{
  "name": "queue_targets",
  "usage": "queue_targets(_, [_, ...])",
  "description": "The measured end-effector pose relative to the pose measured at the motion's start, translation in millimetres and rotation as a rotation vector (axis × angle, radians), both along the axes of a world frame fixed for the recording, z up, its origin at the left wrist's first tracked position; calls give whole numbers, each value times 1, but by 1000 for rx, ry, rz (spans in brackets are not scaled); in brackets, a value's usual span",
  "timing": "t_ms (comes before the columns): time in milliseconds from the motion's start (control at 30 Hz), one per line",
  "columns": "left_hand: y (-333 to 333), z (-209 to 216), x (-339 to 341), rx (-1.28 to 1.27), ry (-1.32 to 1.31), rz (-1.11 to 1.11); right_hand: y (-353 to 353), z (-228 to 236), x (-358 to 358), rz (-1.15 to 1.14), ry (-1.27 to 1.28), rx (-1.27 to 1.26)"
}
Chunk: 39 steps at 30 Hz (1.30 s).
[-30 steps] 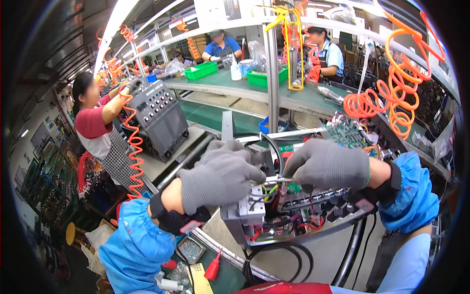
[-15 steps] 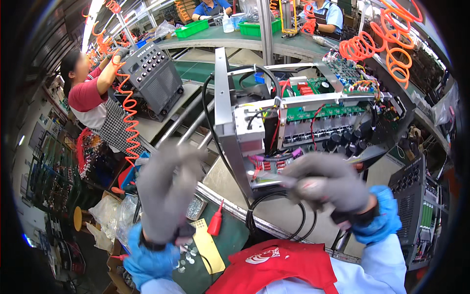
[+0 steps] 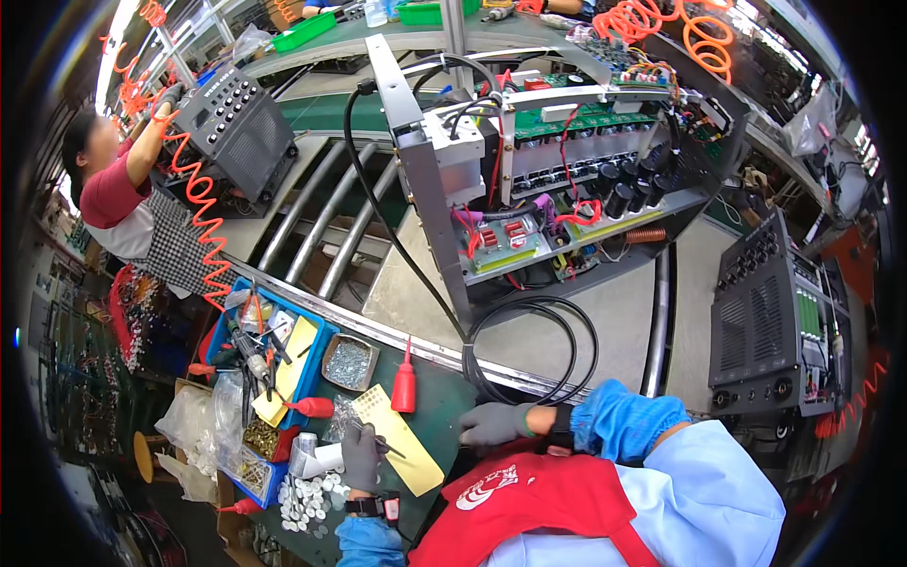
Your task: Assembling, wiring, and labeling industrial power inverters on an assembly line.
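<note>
My left hand (image 3: 362, 461), in a grey glove, is closed on slender dark tweezers (image 3: 389, 446). Their tip lies over a yellow sheet of round stickers (image 3: 416, 463) on the green bench mat. My right hand (image 3: 493, 424), also gloved, rests at the bench edge in front of the red apron, fingers stretched out to the left and holding nothing that shows. Beyond the bench stands an opened grey metal machine (image 3: 435, 227) with green circuit boards (image 3: 605, 121), capacitors and wires exposed. Its coiled black cable (image 3: 590, 354) hangs toward the bench.
A red squeeze bottle (image 3: 403, 386) stands by a box of small metal parts (image 3: 349, 363). A blue tool bin (image 3: 319, 352) and white round pieces (image 3: 307, 501) lie left. Another grey machine (image 3: 751, 307) stands right. A co-worker (image 3: 118, 189) handles a similar unit (image 3: 236, 142) on the far left.
Both hands have come down from in front of the machine to the bench, the left by the sticker sheet, the right at the edge. The view has tilted downward.
</note>
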<state>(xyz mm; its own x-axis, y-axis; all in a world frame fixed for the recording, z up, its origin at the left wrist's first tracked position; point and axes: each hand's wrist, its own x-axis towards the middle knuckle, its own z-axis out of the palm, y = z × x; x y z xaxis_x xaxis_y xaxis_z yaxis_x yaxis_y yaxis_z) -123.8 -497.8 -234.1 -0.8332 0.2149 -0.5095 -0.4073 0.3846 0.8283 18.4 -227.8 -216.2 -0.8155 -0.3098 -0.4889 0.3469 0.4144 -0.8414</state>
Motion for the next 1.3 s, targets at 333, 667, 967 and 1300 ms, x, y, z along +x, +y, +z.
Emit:
queue_targets(333, [64,21,-10,-400,629,-539,89,114,4,-822,987,640])
queue_targets(667, [148,76,56,-118,578,-552,113,112,-28,-595,654,906])
queue_targets(967, [232,136,34,54,955,-231,180,-27,125,-800,458,339])
queue_targets(1300, [303,140,4,21,1012,-50,382,-73,205,-1684,116,311])
